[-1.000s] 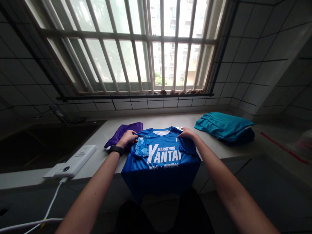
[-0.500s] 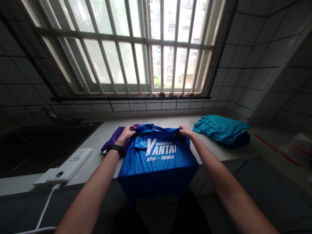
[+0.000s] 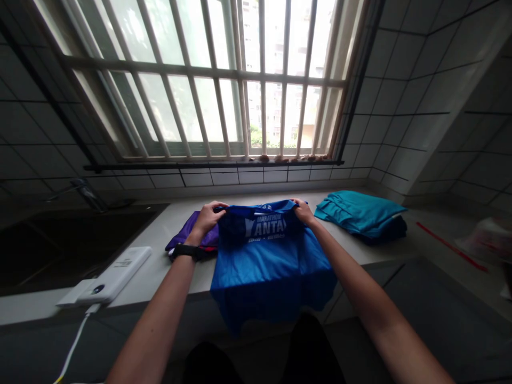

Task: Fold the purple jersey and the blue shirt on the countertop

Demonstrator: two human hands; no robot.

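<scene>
A blue T-shirt [image 3: 260, 261] with white "Marathon Yantai" lettering lies over the counter, its lower part hanging down past the front edge. My left hand [image 3: 208, 217] grips its upper left corner, with a dark band on the wrist. At the upper right corner, my right hand [image 3: 303, 212] pinches the cloth. Between the hands the top edge is held up and folded over, and shade falls on the lettering. Beside my left hand lies a purple folded garment [image 3: 188, 234], partly hidden behind the wrist.
Teal and dark folded clothes [image 3: 362, 213] are stacked to the right on the white counter [image 3: 180, 290]. Left are a dark sink [image 3: 76, 240] with a faucet [image 3: 90, 194] and a white power strip [image 3: 114, 274] with a cable. A red strip [image 3: 452, 246] lies at far right.
The shirt's top edge is lifted and folded further forward, dimming the print. The hanging part has shifted right, showing more of the purple garment. Both hands keep their hold.
</scene>
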